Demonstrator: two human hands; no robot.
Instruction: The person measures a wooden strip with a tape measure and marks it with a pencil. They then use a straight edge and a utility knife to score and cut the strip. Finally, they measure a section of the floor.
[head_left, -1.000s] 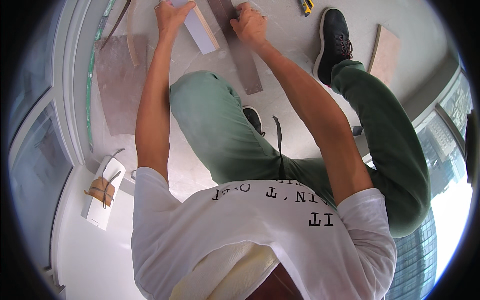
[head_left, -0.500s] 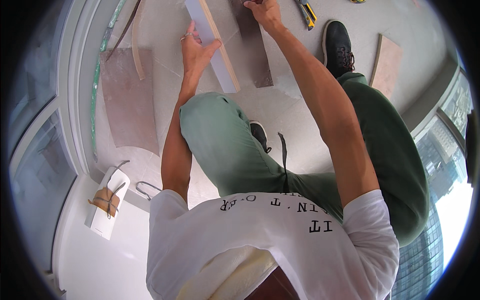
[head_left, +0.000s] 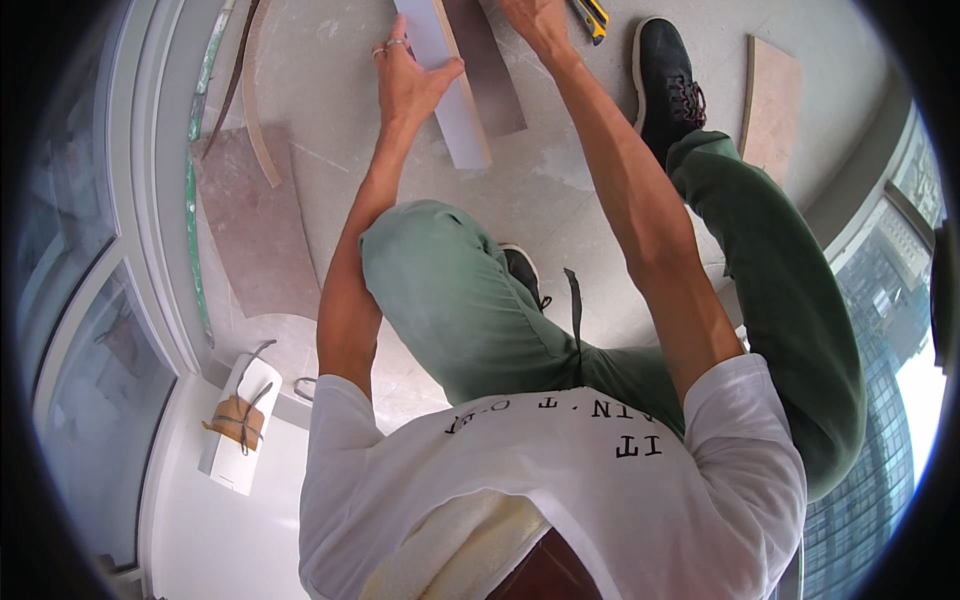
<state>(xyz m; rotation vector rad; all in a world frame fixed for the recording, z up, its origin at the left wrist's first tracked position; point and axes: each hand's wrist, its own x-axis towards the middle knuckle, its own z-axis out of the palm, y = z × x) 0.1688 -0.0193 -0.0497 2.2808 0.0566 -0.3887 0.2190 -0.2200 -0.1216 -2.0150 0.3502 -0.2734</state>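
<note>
My left hand grips a long white-faced board with a pale layered edge, thumb on one side and ringed fingers along the other. This board lies alongside and against a dark brown plank on the floor. My right hand reaches to the top edge of the view, just beyond the dark plank; its fingers are cut off or hidden, so what it holds cannot be told. A yellow and black utility knife lies right of that hand.
Plywood sheets and curved strips lie left, beside a green strip along the window frame. Another board is at upper right, past my shoe. A wrapped white bundle rests lower left. Windows curve along both sides.
My left hand has moved right and down along the white board, which has shifted toward the dark plank. My right hand has risen to the top edge, and its fingers have left the view.
</note>
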